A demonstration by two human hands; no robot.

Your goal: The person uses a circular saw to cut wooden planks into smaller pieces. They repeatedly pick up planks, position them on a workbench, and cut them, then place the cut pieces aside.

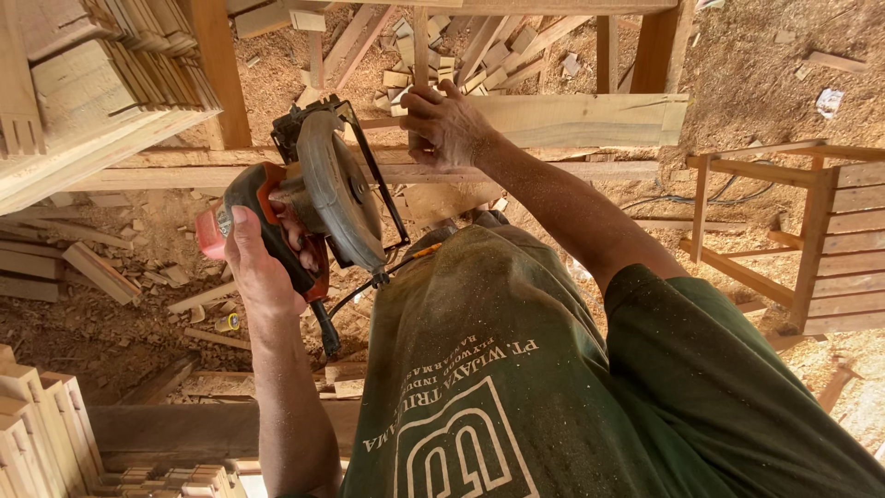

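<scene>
The left hand (pixel 258 267) is wrapping tight around the orange-and-black handle of the circular saw (pixel 323 194), thumb lying along the top, fingers curling underneath. The saw is hanging in the air in front of the person's green shirt (pixel 516 369), its grey blade guard facing up and its black cord (pixel 324 327) trailing down from the handle. It is touching no wood.

Further out, the right hand (pixel 447 124) is closing on a narrow wooden strip (pixel 420 41), fingers bunching round it where it crosses the pale plank (pixel 581 120) lying across the bench rails. I cannot tell whether the palm is also pressing on the plank.

By the look of it, this is the set-up before a cut: one hand steadying the workpiece, the other bringing the saw over. The next move is calling for the strip to be pinned firmly, the saw's base resting flat on the wood, and those right fingers staying well away from the blade's line.

Around them, short offcuts (pixel 433 65) are littering the sawdust floor, stacked timber (pixel 92 83) is sitting to the left, and a slatted wooden frame (pixel 811 231) is standing to the right.
</scene>
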